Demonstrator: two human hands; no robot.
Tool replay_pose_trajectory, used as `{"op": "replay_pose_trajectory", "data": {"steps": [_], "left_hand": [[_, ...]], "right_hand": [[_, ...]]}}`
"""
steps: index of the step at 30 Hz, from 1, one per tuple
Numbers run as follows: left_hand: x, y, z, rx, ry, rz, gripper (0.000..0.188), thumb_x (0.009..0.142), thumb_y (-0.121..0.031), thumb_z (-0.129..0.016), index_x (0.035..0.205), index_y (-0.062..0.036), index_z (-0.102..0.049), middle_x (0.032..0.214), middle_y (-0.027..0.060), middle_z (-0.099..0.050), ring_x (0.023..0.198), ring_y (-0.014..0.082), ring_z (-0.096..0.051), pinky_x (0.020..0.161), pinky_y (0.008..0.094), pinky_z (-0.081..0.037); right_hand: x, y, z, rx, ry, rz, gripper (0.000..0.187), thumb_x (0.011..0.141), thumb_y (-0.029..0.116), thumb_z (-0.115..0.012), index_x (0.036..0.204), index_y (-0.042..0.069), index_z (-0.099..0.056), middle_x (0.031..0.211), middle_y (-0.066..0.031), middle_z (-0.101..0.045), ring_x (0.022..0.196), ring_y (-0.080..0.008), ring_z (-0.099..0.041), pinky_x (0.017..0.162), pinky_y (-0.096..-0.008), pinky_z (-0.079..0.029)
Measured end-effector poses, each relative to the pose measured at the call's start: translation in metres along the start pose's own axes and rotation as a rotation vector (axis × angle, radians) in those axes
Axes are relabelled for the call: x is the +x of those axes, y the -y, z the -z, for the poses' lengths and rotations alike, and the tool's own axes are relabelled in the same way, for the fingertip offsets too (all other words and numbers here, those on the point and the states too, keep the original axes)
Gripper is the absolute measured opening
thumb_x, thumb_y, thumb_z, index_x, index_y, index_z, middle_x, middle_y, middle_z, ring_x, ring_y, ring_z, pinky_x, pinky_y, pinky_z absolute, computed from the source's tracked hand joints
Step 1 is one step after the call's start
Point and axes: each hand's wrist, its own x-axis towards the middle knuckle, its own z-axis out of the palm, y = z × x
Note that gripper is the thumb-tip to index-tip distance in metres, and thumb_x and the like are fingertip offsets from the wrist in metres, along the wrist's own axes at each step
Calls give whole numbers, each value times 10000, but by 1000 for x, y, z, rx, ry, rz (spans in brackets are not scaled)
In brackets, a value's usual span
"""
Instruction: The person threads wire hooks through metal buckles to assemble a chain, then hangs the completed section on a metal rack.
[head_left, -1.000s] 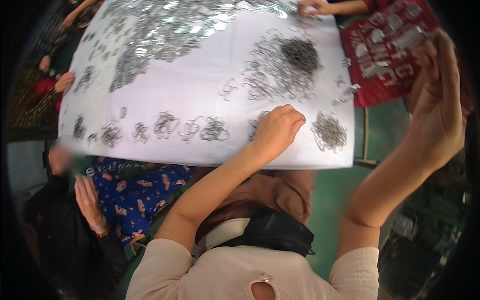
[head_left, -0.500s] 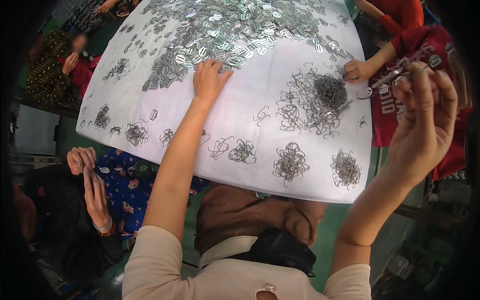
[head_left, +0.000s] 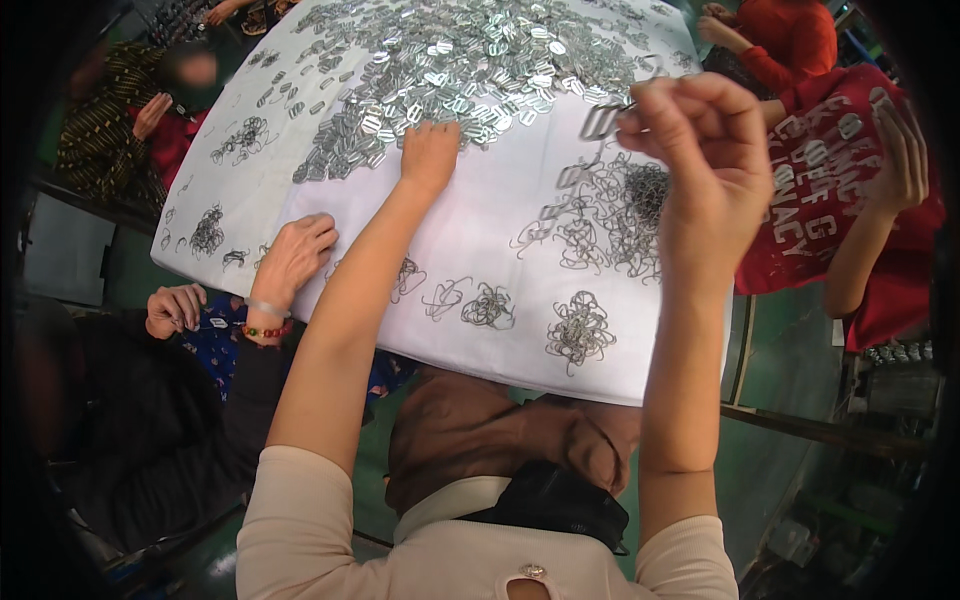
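Note:
My left hand rests at the near edge of a heap of flat, silvery slotted buckles. Its fingers are curled together, and whatever they hold is hidden. Raised above the right part of the table, my right hand pinches a wire piece, with a string of slotted metal buckles trailing down and left from the fingertips. How these buckles are joined is too blurred to tell. Below them lies a scattered pile of bent wire hooks, and a denser dark clump of hooks sits partly behind my right wrist.
Small hook piles line the near edge of the white-covered table. At left, a co-worker's hand with a beaded bracelet reaches onto the cloth. At right, a person in a red printed top holds up a hand. Other people sit along the far sides.
My right hand has swung left and inward over the table with the string of buckles. My left hand has shifted slightly right and curled its fingers. The left co-worker's hand has moved onto the table.

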Motion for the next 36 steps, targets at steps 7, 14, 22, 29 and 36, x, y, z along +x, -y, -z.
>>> {"op": "replay_pose_trajectory", "data": {"steps": [7,14,22,29,36], "left_hand": [[10,-29,107,-1549,-79,450,255,782,-191,-659,967,-15,-648,816,35,-660,709,94,-586,648,229,-454],[-15,-63,222,-1608,-240,170,199,773,-160,-676,896,-8,-645,771,22,-643,686,57,-566,609,183,-431],[-18,-62,239,-1477,-309,35,188,822,-90,-608,973,20,-629,871,49,-632,764,100,-572,690,213,-425],[-13,-45,254,-1438,-512,-5,107,802,-107,-611,858,-21,-639,714,22,-632,609,45,-537,554,161,-390],[-7,-25,244,-1300,-642,-30,111,805,-134,-611,849,-35,-634,699,12,-620,601,51,-536,535,160,-377]], "right_hand": [[-14,-12,-15,20,36,-66,180,801,-31,-615,927,-20,-487,789,-80,-599,661,-106,-587,592,-213,-501],[-14,-11,-19,-33,61,-43,168,800,-35,-612,911,-20,-486,783,-71,-588,678,-100,-581,597,-210,-495],[-16,-18,-14,-154,80,-22,186,816,46,-625,971,8,-531,823,-45,-609,669,-83,-582,550,-185,-478],[-47,-107,59,-896,684,-382,80,786,86,-603,855,51,-624,812,-101,-659,716,-256,-615,656,-334,-473],[-67,-138,54,-1029,868,-449,83,740,92,-629,821,88,-642,816,-67,-638,771,-249,-606,682,-356,-466]]}}
